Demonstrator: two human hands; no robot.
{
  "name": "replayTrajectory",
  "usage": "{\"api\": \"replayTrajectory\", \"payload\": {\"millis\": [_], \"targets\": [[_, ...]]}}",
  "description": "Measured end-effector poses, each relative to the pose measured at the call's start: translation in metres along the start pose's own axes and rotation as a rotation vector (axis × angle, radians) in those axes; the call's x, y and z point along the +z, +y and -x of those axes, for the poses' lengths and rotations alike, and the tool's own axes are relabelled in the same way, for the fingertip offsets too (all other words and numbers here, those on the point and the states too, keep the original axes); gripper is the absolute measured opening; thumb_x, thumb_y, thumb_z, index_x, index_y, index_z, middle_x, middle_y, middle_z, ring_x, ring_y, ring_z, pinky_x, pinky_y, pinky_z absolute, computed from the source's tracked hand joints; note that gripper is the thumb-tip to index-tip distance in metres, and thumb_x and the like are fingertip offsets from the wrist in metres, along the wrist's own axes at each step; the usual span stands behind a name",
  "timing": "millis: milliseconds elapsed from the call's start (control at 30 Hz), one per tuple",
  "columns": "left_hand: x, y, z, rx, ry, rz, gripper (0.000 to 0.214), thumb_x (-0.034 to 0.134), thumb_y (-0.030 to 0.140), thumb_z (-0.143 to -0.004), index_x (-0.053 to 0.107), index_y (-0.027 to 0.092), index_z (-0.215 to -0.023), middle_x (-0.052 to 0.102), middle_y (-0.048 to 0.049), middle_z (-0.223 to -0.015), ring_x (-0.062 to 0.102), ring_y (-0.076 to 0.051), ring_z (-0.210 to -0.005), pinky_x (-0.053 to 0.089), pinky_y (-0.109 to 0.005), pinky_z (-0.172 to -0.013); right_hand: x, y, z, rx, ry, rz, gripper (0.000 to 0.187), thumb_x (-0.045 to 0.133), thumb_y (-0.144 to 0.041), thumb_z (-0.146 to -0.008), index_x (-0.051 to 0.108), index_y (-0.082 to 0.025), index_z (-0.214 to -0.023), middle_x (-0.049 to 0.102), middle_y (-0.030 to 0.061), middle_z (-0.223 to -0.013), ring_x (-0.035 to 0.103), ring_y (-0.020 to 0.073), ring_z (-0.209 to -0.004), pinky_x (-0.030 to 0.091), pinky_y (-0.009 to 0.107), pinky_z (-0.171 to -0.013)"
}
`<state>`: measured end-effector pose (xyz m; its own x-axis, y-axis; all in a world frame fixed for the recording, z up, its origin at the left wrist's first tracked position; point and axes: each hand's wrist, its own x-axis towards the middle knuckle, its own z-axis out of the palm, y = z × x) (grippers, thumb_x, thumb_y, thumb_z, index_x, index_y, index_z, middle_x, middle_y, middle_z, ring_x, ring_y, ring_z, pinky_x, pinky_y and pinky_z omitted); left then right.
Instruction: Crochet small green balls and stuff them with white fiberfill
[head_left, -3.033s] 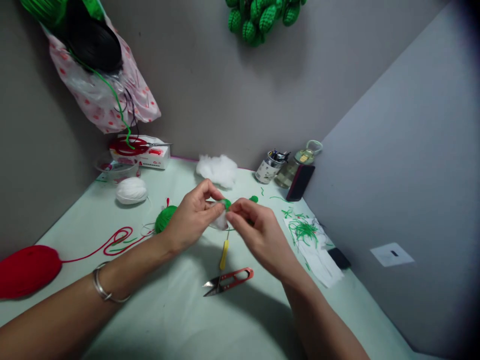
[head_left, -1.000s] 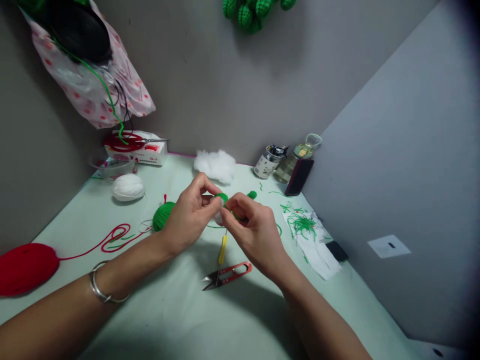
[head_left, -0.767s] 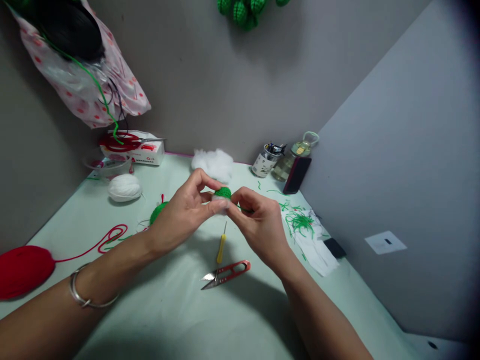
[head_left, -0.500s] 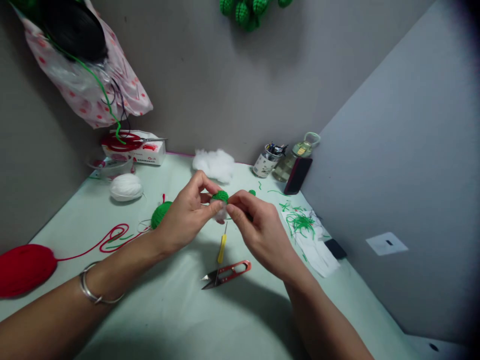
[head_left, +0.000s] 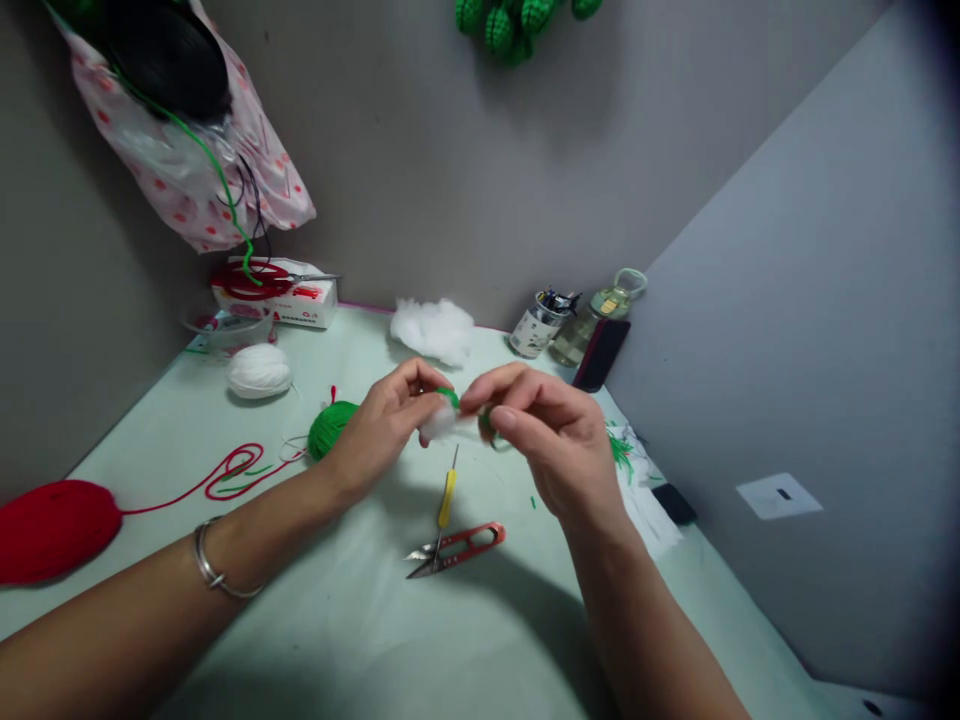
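My left hand (head_left: 401,415) is closed around a small green crocheted piece (head_left: 448,396) with a tuft of white stuffing (head_left: 439,420) bulging from its near side. Just right of it is my right hand (head_left: 551,430), its index fingertip close to the piece and its thumb held apart. Motion smears these fingertips, and a small dark green thing by the thumb is too blurred to name. Below the hands lies a yellow-handled crochet hook (head_left: 447,498), its lower end by the blades of the red thread snips (head_left: 457,550).
Left are a red yarn ball (head_left: 56,530), a green yarn ball (head_left: 331,428) and a white yarn ball (head_left: 259,371). At the back are loose stuffing (head_left: 433,330), a pen can (head_left: 536,325), a bottle (head_left: 577,335) and a leaning phone (head_left: 602,355). Green thread scraps (head_left: 621,452) lie right.
My right hand has drawn back to the right from the green piece, its thumb and index finger parting. My left hand still holds the piece and stuffing. The whole view has shifted slightly.
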<state>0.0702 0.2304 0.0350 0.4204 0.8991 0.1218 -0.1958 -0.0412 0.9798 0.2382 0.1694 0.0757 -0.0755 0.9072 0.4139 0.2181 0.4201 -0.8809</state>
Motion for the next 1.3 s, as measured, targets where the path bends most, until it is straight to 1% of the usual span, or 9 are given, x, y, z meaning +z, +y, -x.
{"api": "replayTrajectory", "payload": {"millis": [100, 200, 267, 333, 600, 767, 933, 1167, 1300], "targets": [[0.0, 0.001, 0.002, 0.048, 0.011, 0.018, 0.005, 0.066, 0.025, -0.089, 0.062, 0.022, -0.09, 0.06, 0.0033, -0.07, 0.053, -0.015, -0.064, 0.044, -0.03, -0.062, 0.0, 0.002, 0.0, 0.095, 0.006, -0.121, 0.013, 0.066, -0.032, -0.094, 0.057, -0.024, -0.088, 0.069, 0.0008, -0.103, 0.05, 0.0066, -0.052, 0.042, 0.026, -0.05], [0.0, 0.004, 0.004, 0.107, 0.049, 0.042, 0.006, 0.067, 0.024, -0.09, 0.063, 0.022, -0.093, 0.062, 0.0023, -0.078, 0.055, -0.015, -0.068, 0.044, -0.029, -0.064, 0.001, 0.002, -0.001, 0.082, 0.046, 0.189, 0.014, 0.068, -0.024, -0.092, 0.06, -0.025, -0.103, 0.069, -0.0002, -0.104, 0.049, 0.0075, -0.059, 0.042, 0.026, -0.057], [0.001, 0.005, 0.006, 0.131, 0.067, 0.053, 0.007, 0.068, 0.024, -0.09, 0.062, 0.021, -0.093, 0.062, 0.0018, -0.081, 0.055, -0.014, -0.07, 0.045, -0.029, -0.065, 0.002, 0.002, -0.002, 0.071, -0.027, 0.386, 0.004, 0.067, -0.024, -0.093, 0.063, -0.023, -0.094, 0.066, -0.0018, -0.087, 0.049, 0.0097, -0.064, 0.04, 0.026, -0.062], [0.001, 0.006, 0.006, 0.141, 0.071, 0.048, 0.008, 0.068, 0.024, -0.09, 0.061, 0.021, -0.093, 0.061, 0.0022, -0.08, 0.055, -0.014, -0.069, 0.046, -0.029, -0.066, 0.005, 0.003, -0.002, 0.08, -0.086, 0.452, 0.015, 0.065, -0.028, -0.095, 0.064, -0.021, -0.082, 0.058, -0.0031, -0.072, 0.045, 0.0104, -0.063, 0.036, 0.027, -0.061], [0.001, 0.004, 0.005, 0.142, -0.074, 0.007, 0.015, 0.066, 0.034, -0.097, 0.06, 0.021, -0.102, 0.065, 0.0007, -0.085, 0.063, -0.015, -0.079, 0.052, -0.03, -0.076, 0.011, 0.009, -0.003, 0.16, 0.078, 0.312, 0.031, 0.07, -0.032, -0.087, 0.056, -0.02, -0.063, 0.028, -0.0091, -0.054, 0.023, 0.0083, -0.053, 0.018, 0.027, -0.051], [0.001, 0.006, 0.005, 0.043, -0.206, 0.125, 0.019, 0.071, 0.033, -0.095, 0.058, 0.022, -0.104, 0.07, 0.0014, -0.087, 0.07, -0.015, -0.08, 0.057, -0.032, -0.083, 0.007, 0.005, -0.004, 0.107, 0.132, 0.338, 0.035, 0.069, -0.034, -0.088, 0.054, -0.021, -0.06, 0.03, -0.0092, -0.052, 0.023, 0.0083, -0.052, 0.019, 0.027, -0.05], [0.001, 0.006, 0.006, -0.036, -0.178, 0.258, 0.019, 0.073, 0.03, -0.09, 0.058, 0.021, -0.097, 0.069, 0.0015, -0.092, 0.072, -0.014, -0.078, 0.062, -0.032, -0.079, 0.001, -0.004, 0.0, 0.098, -0.026, 0.426, 0.023, 0.057, -0.027, -0.098, 0.06, -0.021, -0.076, 0.054, -0.0049, -0.063, 0.039, 0.0093, -0.057, 0.03, 0.026, -0.055], [0.003, -0.003, -0.001, 0.145, -0.009, -0.018, 0.015, 0.07, 0.019, -0.083, 0.055, 0.021, -0.086, 0.057, 0.0042, -0.08, 0.061, -0.011, -0.069, 0.055, -0.024, -0.062, 0.018, -0.008, 0.009, 0.133, -0.081, 0.483, 0.024, 0.053, -0.023, -0.099, 0.057, -0.021, -0.075, 0.044, -0.0064, -0.06, 0.034, 0.0097, -0.056, 0.03, 0.027, -0.059], [0.006, -0.005, 0.001, 0.244, 0.066, -0.113, 0.013, 0.065, 0.014, -0.084, 0.054, 0.022, -0.087, 0.054, 0.0038, -0.08, 0.057, -0.012, -0.067, 0.051, -0.025, -0.058, 0.024, 0.002, 0.006, 0.215, -0.05, 0.321, 0.028, 0.055, -0.033, -0.099, 0.06, -0.02, -0.075, 0.048, -0.0046, -0.063, 0.037, 0.0104, -0.058, 0.03, 0.027, -0.057]]}}
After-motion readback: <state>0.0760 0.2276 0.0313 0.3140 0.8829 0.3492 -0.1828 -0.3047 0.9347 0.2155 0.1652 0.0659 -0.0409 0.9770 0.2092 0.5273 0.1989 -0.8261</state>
